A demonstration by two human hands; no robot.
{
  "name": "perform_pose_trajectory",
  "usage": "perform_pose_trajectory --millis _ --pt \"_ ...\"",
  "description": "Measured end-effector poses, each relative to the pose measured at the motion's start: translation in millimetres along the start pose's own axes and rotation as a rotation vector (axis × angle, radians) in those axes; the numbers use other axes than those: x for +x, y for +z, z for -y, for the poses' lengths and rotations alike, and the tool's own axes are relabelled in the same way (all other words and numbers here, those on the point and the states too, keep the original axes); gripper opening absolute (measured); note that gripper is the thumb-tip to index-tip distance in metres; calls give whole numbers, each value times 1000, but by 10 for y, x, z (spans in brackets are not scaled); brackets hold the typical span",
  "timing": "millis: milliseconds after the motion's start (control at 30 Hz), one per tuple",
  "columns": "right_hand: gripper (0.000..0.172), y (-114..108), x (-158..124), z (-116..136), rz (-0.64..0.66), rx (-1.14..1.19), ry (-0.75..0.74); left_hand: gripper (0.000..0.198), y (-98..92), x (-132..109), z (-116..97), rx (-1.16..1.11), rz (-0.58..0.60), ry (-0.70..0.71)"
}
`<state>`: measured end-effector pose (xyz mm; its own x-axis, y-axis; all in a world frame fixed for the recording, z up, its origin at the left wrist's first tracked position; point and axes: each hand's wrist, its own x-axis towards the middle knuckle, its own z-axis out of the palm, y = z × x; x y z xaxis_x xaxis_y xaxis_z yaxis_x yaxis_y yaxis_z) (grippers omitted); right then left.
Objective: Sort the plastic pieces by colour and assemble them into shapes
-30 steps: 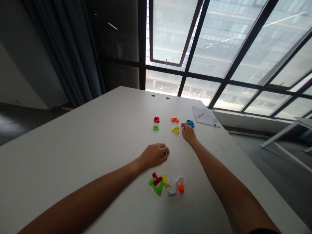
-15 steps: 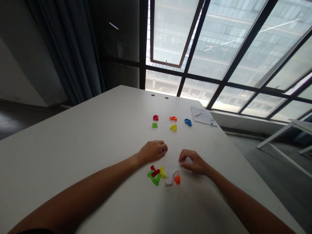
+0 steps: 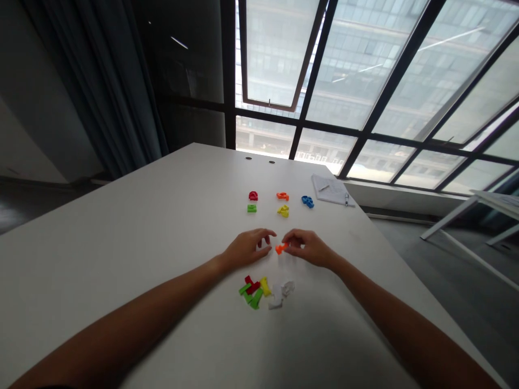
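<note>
An orange plastic piece (image 3: 279, 249) is pinched in the fingers of my right hand (image 3: 310, 248), just over the white table. Facing it from the left, my left hand (image 3: 248, 248) has thumb and fingers apart and holds nothing. Closer to me lies a loose group: a red piece (image 3: 253, 286), several green pieces (image 3: 255, 299), a yellow piece (image 3: 265, 287), a white piece (image 3: 276, 296) and a clear or whitish piece (image 3: 288, 289). The exact shape of the orange piece is partly hidden by my fingers.
Beyond my hands sit a red shape (image 3: 253, 196), a green one (image 3: 252, 208), an orange one (image 3: 283, 196), a yellow one (image 3: 283, 211) and a blue one (image 3: 307, 201). Papers (image 3: 330, 189) with pens lie near the right edge of the table (image 3: 162, 227).
My right hand has picked up the orange piece from the near group and moved it forward and left. My left hand has opened its fingers. The view has shifted slightly.
</note>
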<state>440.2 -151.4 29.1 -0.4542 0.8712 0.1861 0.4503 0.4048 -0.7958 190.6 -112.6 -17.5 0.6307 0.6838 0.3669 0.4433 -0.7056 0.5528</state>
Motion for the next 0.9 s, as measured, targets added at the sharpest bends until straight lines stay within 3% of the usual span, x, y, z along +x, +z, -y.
perform_pose_trajectory --millis 100,200,333,500,600,900 --pt "44 265 214 -267 -175 277 115 48 0 -2 27 -46 -53 -37" --pt "46 475 277 -452 -258 367 159 33 7 4 41 -71 -62 -25" --pt "35 527 201 -521 -307 278 104 28 9 27 58 -118 -61 -23" --pt "23 522 129 -443 -397 57 -95 32 3 46 83 -159 -76 -74" --pt "15 546 121 -399 -440 -3 -140 34 1 46 94 -187 -70 -77" --pt "15 555 107 -392 -475 -77 -178 32 35 52 149 -189 -80 -87"
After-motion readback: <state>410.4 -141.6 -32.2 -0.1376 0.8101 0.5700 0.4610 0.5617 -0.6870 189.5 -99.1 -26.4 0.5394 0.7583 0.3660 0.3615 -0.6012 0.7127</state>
